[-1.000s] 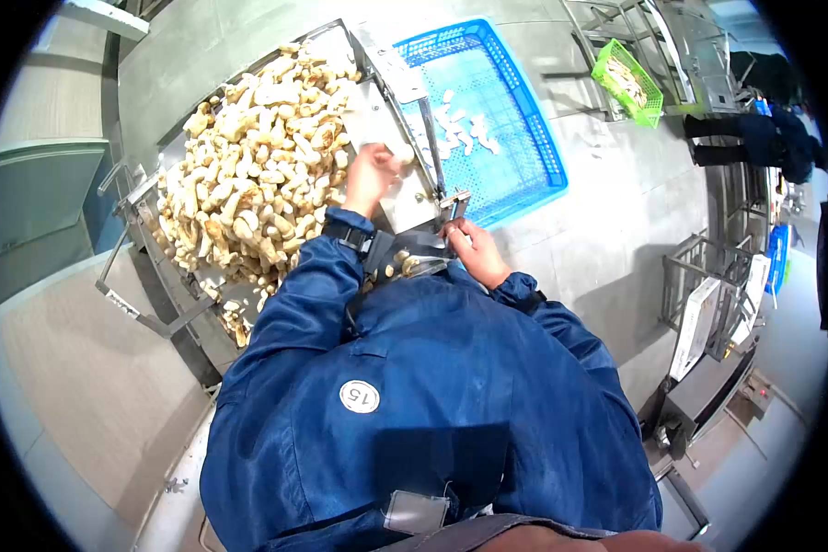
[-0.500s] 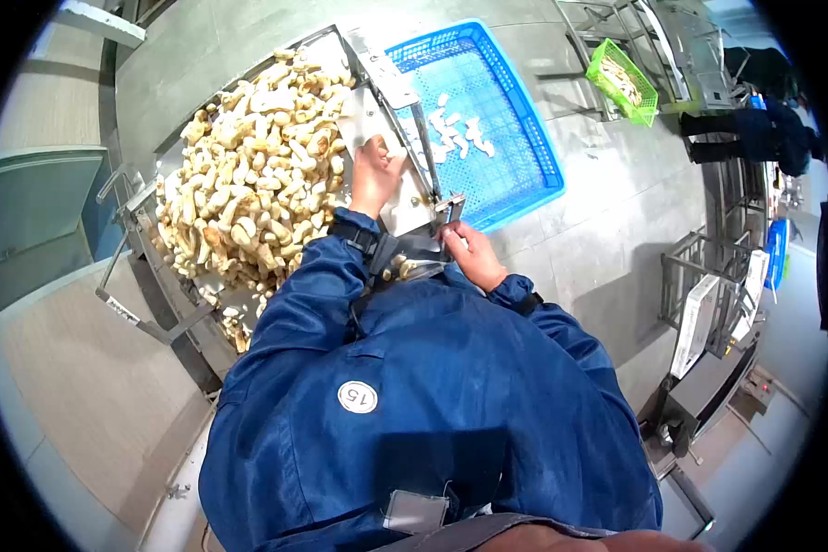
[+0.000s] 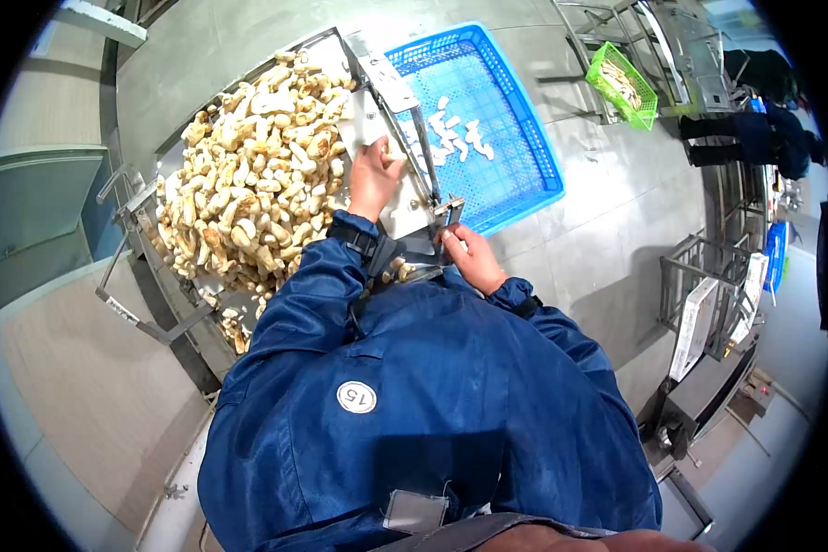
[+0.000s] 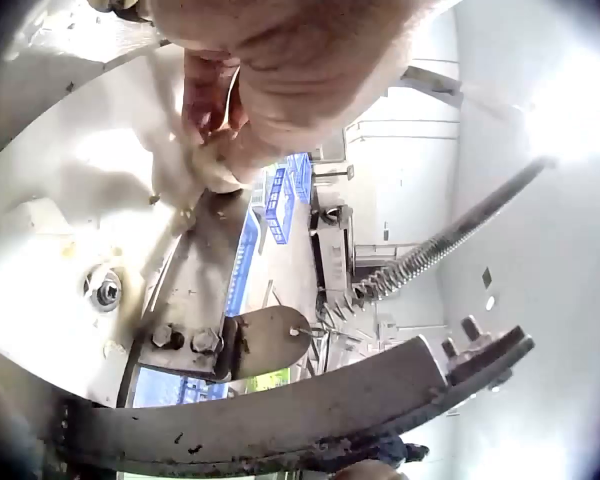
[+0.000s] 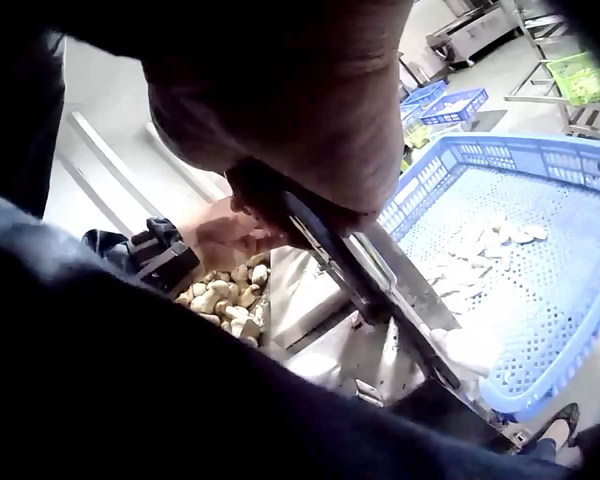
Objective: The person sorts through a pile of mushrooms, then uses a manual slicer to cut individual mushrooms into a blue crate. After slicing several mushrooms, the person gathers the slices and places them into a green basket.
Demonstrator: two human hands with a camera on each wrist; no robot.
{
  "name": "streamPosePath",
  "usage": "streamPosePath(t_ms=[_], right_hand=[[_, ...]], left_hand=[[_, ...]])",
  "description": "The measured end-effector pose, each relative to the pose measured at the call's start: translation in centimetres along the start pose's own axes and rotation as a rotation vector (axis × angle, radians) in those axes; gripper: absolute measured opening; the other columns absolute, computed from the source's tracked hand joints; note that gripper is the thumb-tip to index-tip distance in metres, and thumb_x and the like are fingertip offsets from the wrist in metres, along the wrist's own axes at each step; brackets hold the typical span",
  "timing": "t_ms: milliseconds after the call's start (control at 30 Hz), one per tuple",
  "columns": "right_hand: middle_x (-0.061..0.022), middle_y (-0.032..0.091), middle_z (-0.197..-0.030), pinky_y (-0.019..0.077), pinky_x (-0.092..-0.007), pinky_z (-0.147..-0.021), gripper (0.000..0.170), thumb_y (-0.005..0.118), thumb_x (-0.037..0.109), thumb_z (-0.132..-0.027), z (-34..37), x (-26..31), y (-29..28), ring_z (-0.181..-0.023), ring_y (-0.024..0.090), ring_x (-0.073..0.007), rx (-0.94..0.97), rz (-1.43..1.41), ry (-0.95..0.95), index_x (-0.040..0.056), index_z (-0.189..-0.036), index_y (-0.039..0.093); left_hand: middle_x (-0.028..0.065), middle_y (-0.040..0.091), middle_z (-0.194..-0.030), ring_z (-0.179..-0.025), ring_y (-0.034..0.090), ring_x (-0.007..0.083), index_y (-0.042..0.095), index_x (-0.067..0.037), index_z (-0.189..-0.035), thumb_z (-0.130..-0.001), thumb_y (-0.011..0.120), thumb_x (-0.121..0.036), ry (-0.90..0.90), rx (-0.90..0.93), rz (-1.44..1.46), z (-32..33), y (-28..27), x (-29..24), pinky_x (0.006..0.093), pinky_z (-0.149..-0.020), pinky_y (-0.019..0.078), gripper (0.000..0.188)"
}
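Observation:
In the head view my left hand [image 3: 373,180] is over the pale board [image 3: 403,210], beside the long metal blade [image 3: 423,145]. The left wrist view shows that hand [image 4: 290,85] pinching a pale mushroom piece [image 4: 216,172] between thumb and fingers, near the blade's edge. My right hand [image 3: 474,261] grips the handle at the blade's near end; in the right wrist view the fingers of this hand [image 5: 300,120] curl round the dark handle [image 5: 315,228]. A large heap of mushrooms [image 3: 258,166] lies to the left of the board.
A blue basket [image 3: 545,147] with several white pieces [image 3: 474,138] stands right of the blade. Farther right are a green basket [image 3: 624,85] on a metal stand, a person in dark clothes [image 3: 754,138], and metal frames [image 3: 699,276]. A coiled spring [image 4: 400,268] shows in the left wrist view.
My left hand has shifted slightly down and left, and the round mushroom seen at its fingertips is now mostly hidden from the head view. My right hand has stayed on the handle, lowering slightly.

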State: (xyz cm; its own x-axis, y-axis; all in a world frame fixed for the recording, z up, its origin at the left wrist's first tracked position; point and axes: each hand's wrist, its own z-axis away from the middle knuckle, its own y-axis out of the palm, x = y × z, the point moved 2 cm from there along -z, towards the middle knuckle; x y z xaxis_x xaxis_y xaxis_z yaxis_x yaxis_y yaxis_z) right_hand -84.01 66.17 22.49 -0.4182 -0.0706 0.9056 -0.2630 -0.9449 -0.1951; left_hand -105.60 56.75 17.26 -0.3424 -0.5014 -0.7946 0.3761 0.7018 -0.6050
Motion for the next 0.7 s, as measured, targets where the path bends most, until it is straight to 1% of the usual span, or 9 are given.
streamPosePath(t_ms=[67, 100, 167, 233, 267, 433, 467, 600, 700], right_hand=[[-0.0109, 0.066, -0.092, 0.0469, -0.0317, -0.083, 0.028, 0.049, 0.024, -0.100, 0.0, 0.4, -0.1, -0.089, 0.060, -0.0182, 0.010, 0.004, 0.010, 0.0002, -0.098, 0.064], [-0.0086, 0.065, -0.090, 0.0461, -0.0304, -0.079, 0.027, 0.048, 0.023, -0.100, 0.0, 0.4, -0.1, -0.085, 0.058, -0.0156, 0.006, -0.003, -0.013, 0.0005, -0.097, 0.063], [-0.0042, 0.061, -0.085, 0.0446, -0.0277, -0.072, 0.027, 0.047, 0.022, -0.101, -0.1, 0.2, 0.1, -0.077, 0.054, -0.0105, -0.001, -0.016, -0.060, 0.0010, -0.097, 0.063], [-0.0082, 0.065, -0.090, 0.0456, -0.0306, -0.079, 0.027, 0.049, 0.024, -0.100, 0.0, 0.2, 0.0, -0.085, 0.058, -0.0153, 0.006, -0.016, -0.017, 0.0007, -0.098, 0.064], [-0.0103, 0.066, -0.092, 0.0461, -0.0321, -0.083, 0.028, 0.050, 0.024, -0.099, 0.0, 0.2, -0.1, -0.089, 0.060, -0.0177, 0.010, -0.014, 0.004, 0.0005, -0.099, 0.064], [-0.0039, 0.063, -0.088, 0.0444, -0.0273, -0.081, 0.026, 0.052, 0.024, -0.099, 0.4, 6.6, -1.1, -0.087, 0.055, -0.0111, -0.014, -0.129, 0.142, 0.0005, -0.099, 0.063], [-0.0021, 0.062, -0.088, 0.0436, -0.0254, -0.080, 0.025, 0.053, 0.023, -0.099, 0.3, 8.3, -1.3, -0.087, 0.053, -0.0092, -0.017, -0.161, 0.101, 0.0003, -0.100, 0.062], [-0.0007, 0.060, -0.090, 0.0426, -0.0236, -0.079, 0.023, 0.053, 0.022, -0.099, 0.2, 12.3, -1.9, -0.088, 0.051, -0.0076, -0.021, -0.242, 0.096, -0.0001, -0.101, 0.061], [-0.0011, 0.060, -0.089, 0.0429, -0.0243, -0.080, 0.023, 0.053, 0.022, -0.099, 0.3, 12.2, -1.8, -0.087, 0.052, -0.0083, -0.019, -0.206, 0.105, 0.0004, -0.101, 0.062]], left_hand=[[0.0112, 0.060, -0.085, -0.074, 0.062, 0.0234, 0.060, -0.002, -0.119, -0.073, 0.078, -0.010, -0.026, 0.010, 0.118, 0.0, 0.0, 0.4, 0.0353, -0.064, 0.0520, 0.050], [0.0098, 0.062, -0.085, -0.071, 0.062, 0.0184, 0.061, -0.003, -0.120, -0.073, 0.078, -0.007, 0.050, -0.055, 0.144, 0.0, 0.0, 0.6, 0.0311, -0.063, 0.0530, 0.050], [0.0093, 0.064, -0.086, -0.071, 0.064, 0.0178, 0.061, -0.006, -0.120, -0.073, 0.078, -0.006, 0.000, 0.000, 0.198, -0.1, 0.3, 1.4, 0.0296, -0.065, 0.0533, 0.050], [0.0091, 0.067, -0.088, -0.070, 0.066, 0.0163, 0.061, -0.011, -0.122, -0.074, 0.078, -0.007, -0.101, 0.051, 0.289, -0.2, 1.0, 2.2, 0.0274, -0.066, 0.0536, 0.051], [0.0096, 0.067, -0.089, -0.070, 0.066, 0.0165, 0.061, -0.010, -0.123, -0.075, 0.078, -0.007, -0.109, 0.046, 0.284, -0.1, 1.2, 2.5, 0.0275, -0.066, 0.0537, 0.051], [0.0090, 0.066, -0.088, -0.072, 0.063, 0.0127, 0.055, 0.001, -0.125, -0.079, 0.075, -0.006, -0.115, 0.029, 0.219, -0.4, 0.6, 1.1, 0.0258, -0.066, 0.0535, 0.051], [0.0083, 0.065, -0.087, -0.072, 0.062, 0.0111, 0.054, 0.003, -0.126, -0.080, 0.075, -0.005, -0.103, 0.036, 0.177, -0.5, 0.6, 0.8, 0.0245, -0.066, 0.0533, 0.051], [0.0085, 0.066, -0.087, -0.073, 0.063, 0.0132, 0.053, 0.003, -0.128, -0.082, 0.074, -0.009, -0.162, 0.020, 0.294, -0.6, 0.6, 0.2, 0.0260, -0.067, 0.0544, 0.053], [0.0093, 0.067, -0.086, -0.071, 0.065, 0.0162, 0.056, 0.001, -0.125, -0.078, 0.077, -0.011, -0.154, 0.035, 0.168, -0.9, 0.6, 0.7, 0.0281, -0.067, 0.0543, 0.053]])
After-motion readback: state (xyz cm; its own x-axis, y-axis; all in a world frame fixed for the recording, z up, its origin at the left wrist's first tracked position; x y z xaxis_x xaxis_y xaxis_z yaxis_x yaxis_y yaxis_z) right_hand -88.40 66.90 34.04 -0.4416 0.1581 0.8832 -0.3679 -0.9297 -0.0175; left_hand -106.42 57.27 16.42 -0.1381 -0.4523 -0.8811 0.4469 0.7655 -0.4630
